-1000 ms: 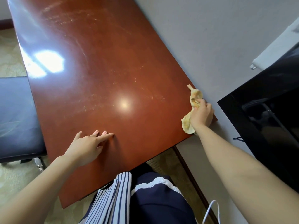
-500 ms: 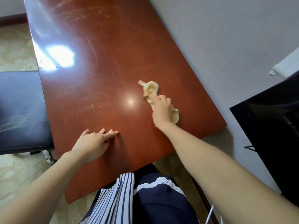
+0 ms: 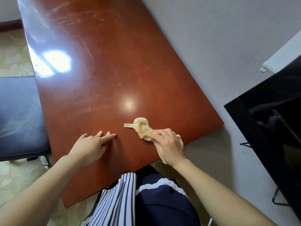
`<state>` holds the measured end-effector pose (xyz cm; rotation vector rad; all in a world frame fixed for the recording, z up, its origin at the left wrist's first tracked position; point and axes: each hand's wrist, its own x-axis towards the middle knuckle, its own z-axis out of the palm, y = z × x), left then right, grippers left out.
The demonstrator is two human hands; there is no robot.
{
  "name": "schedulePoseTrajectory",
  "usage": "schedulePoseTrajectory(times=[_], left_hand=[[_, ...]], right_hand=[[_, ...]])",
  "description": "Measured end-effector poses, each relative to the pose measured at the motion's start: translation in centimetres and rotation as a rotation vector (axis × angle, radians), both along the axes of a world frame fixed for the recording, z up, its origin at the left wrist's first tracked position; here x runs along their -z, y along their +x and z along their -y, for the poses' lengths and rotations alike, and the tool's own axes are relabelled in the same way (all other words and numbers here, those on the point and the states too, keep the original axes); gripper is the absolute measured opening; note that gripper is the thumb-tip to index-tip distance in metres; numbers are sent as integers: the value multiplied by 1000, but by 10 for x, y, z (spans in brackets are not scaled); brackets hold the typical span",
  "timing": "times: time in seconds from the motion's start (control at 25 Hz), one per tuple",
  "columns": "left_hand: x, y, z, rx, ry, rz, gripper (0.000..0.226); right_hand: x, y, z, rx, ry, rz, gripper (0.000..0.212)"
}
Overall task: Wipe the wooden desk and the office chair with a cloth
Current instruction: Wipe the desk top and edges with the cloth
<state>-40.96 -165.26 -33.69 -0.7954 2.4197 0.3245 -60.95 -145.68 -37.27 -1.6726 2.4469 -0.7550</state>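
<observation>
Desk (image 3: 101, 75): cloth (image 3: 142, 128) lengthwise left-right, tab pointing left.

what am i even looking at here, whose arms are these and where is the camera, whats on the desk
There is no machine here: these are a person's two bare arms. The camera sits on the person's head and looks forward and down, so the arms come in from the bottom of the picture. The big reddish surface is a wooden desk, scratched and shiny with light glare. The right hand presses a crumpled yellowish cloth onto the desk near its near edge. The left hand lies flat on the wood, holding nothing. At far left is a dark padded seat, likely the office chair. A black screen stands at right.
</observation>
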Motion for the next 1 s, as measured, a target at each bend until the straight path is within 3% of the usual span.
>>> schedulePoseTrajectory(times=[0.28, 0.64, 0.76, 0.88, 1.0], left_hand=[[7, 6, -4, -6, 47, -62, 62], [12, 14, -19, -50, 19, -148, 56], [20, 22, -31, -44, -13, -161, 60], [32, 31, -41, -88, -55, -227, 63], [41, 45, -49, -262, -87, -326, 69]], right_hand=[[1, -71, -51, 517, 33, -21, 40], [2, -112, -31, 1259, -94, 277, 46], [-2, -86, -13, 1232, 44, 212, 50], [2, -54, -4, 924, 150, 60, 46], [-1, -25, 13, 691, 180, 37, 42]])
